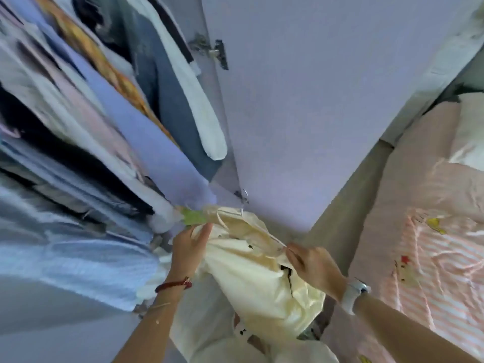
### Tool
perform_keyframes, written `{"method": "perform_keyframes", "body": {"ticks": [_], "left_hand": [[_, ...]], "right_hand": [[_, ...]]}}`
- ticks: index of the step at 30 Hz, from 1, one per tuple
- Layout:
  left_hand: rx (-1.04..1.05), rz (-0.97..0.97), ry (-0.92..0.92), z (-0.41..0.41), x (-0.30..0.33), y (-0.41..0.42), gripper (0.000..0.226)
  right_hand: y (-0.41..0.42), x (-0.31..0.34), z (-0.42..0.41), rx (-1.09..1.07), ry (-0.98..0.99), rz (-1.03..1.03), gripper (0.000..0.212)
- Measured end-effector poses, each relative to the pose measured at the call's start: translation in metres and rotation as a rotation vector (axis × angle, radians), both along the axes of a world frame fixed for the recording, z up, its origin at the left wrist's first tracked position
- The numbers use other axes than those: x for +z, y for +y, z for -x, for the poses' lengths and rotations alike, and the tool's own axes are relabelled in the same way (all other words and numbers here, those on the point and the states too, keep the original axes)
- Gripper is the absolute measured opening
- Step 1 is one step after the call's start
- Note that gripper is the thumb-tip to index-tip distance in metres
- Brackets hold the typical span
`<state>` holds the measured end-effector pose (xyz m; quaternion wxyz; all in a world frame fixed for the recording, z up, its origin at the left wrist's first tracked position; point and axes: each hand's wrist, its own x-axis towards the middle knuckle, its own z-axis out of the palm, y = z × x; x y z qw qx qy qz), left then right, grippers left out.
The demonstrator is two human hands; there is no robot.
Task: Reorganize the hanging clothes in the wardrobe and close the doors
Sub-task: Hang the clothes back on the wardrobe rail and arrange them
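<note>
A cream garment [259, 281] with small black marks hangs low in front of me on a pale hanger [230, 212]. My left hand [190, 247] grips the garment's left shoulder near the collar. My right hand [313, 264] pinches the hanger's right end and the cloth there. On the left, the open wardrobe holds a packed row of hanging clothes [86, 142] in blue, white, black and orange. Its pale lilac door [309, 106] stands open straight ahead, a hinge [218, 52] showing near the top.
A bed with a pink striped quilt [434, 258] fills the right side. A beige strip of floor [348, 216] runs between the door and the bed. A white sleeve [207, 121] dangles at the wardrobe's right end.
</note>
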<state>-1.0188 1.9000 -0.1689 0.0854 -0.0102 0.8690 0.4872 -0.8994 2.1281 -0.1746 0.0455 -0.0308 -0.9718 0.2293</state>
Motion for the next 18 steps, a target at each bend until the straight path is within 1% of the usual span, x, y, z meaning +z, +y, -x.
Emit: {"method": "perform_keyframes", "body": {"ticks": [1, 3, 5, 6, 9, 11, 13, 15, 18], "left_hand": [[0.069, -0.004, 0.008, 0.006, 0.001, -0.021, 0.016], [0.201, -0.007, 0.003, 0.018, 0.003, -0.063, 0.025], [0.324, -0.03, -0.033, 0.025, 0.007, -0.101, 0.036], [0.382, -0.042, -0.045, 0.028, 0.009, -0.12, 0.037], [0.551, -0.085, -0.066, 0.03, 0.015, -0.169, 0.03], [0.66, -0.102, -0.055, 0.03, 0.021, -0.196, 0.03], [0.764, -0.096, -0.032, 0.032, 0.029, -0.219, 0.033], [0.835, -0.136, 0.015, 0.038, 0.04, -0.237, 0.034], [0.893, -0.206, 0.118, 0.058, 0.067, -0.253, 0.028]], "right_hand": [[-0.017, 0.006, 0.019, 0.091, 0.006, -0.026, 0.013], [-0.051, 0.018, 0.054, 0.258, -0.027, -0.042, 0.012], [-0.081, 0.019, 0.085, 0.407, -0.052, -0.077, 0.021], [-0.095, 0.022, 0.099, 0.473, -0.067, -0.077, 0.025], [-0.14, 0.044, 0.13, 0.617, -0.014, -0.005, 0.027], [-0.172, 0.065, 0.149, 0.638, 0.039, 0.073, 0.031], [-0.205, 0.083, 0.168, 0.65, 0.027, 0.119, 0.032], [-0.235, 0.101, 0.184, 0.623, 0.045, 0.19, 0.031], [-0.278, 0.134, 0.207, 0.604, 0.06, 0.417, 0.036]]}}
